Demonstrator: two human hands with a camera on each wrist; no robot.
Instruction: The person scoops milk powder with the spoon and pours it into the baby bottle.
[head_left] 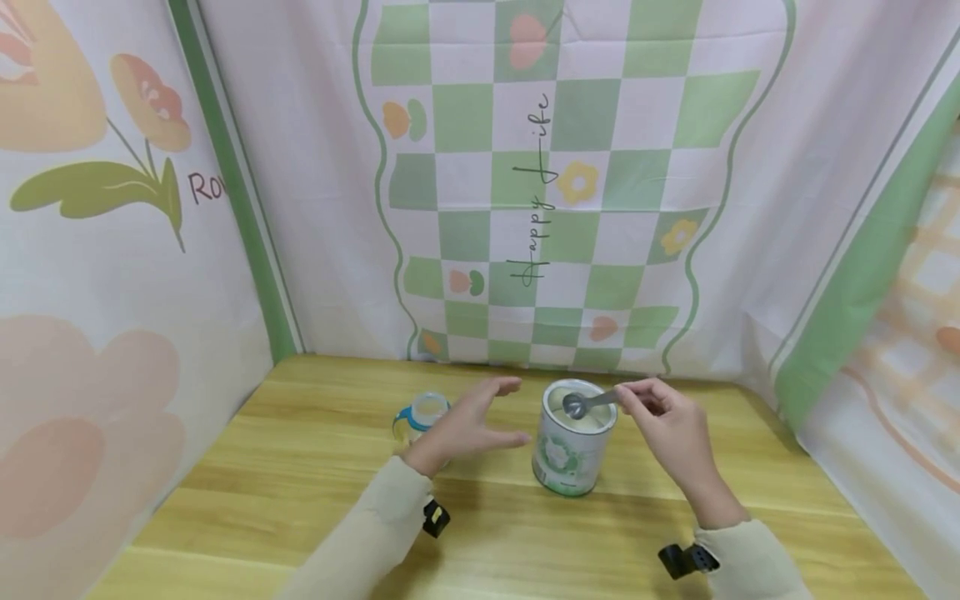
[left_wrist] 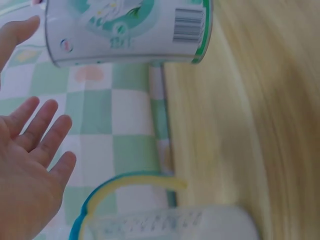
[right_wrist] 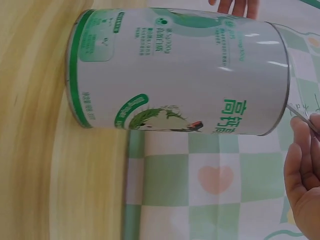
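An open milk powder can, white with green print, stands upright on the wooden table, pale powder inside. My right hand pinches the handle of a grey metal measuring spoon, whose round bowl is over the can's mouth. In the right wrist view, the spoon's handle crosses by the can's rim. My left hand is held left of the can with thumb and fingers spread, holding nothing. Partly hidden behind that hand is a clear baby bottle with a blue and yellow handle; its mouth is uncovered.
A wooden tabletop lies under everything. Behind its far edge hangs a green and white checked curtain, and flowered cloth closes off the left side. In the left wrist view, the bottle shows close below the hand.
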